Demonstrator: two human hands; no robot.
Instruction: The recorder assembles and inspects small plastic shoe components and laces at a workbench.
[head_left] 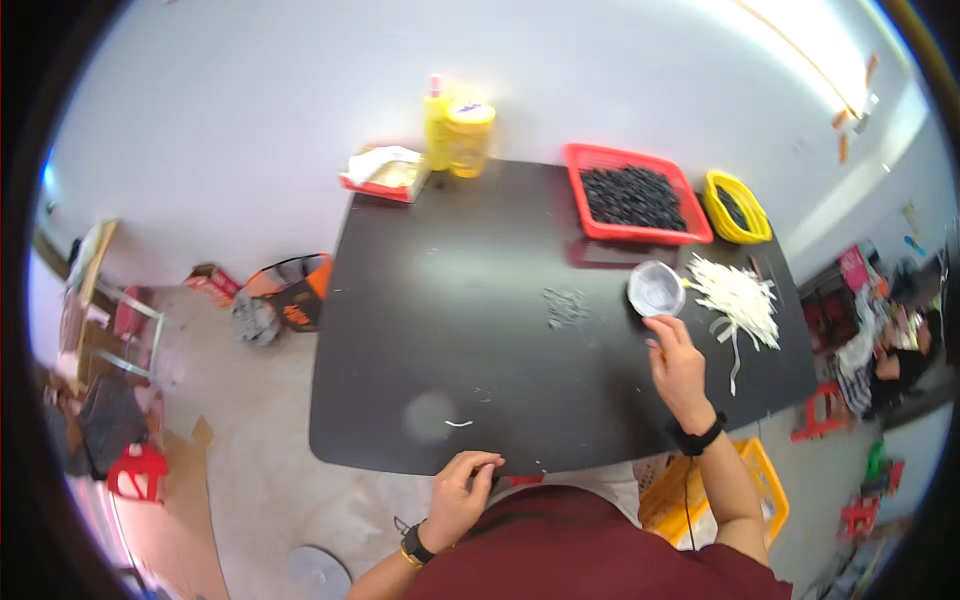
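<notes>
My right hand (678, 368) reaches over the right part of the dark table (400, 350). Its fingertips are at the near rim of a small clear round bowl (657, 290), the thumb standing apart from them. By the table's front edge, my left hand (464, 492) is loosely curled, thumb close to the fingers; anything inside is hidden. Left of the bowl lies a loose patch of small dark pieces (566, 308). A pile of white strips (738, 302) spreads out to the right of the bowl. One short white strip (458, 423) lies in front of my left hand.
A red basket (575, 180) full of black pieces and a yellow basket (765, 225) stand at the back right. Yellow containers (468, 140) and an open red-and-white box (385, 172) sit at the back left. Below the table's right front edge is a yellow crate (765, 480).
</notes>
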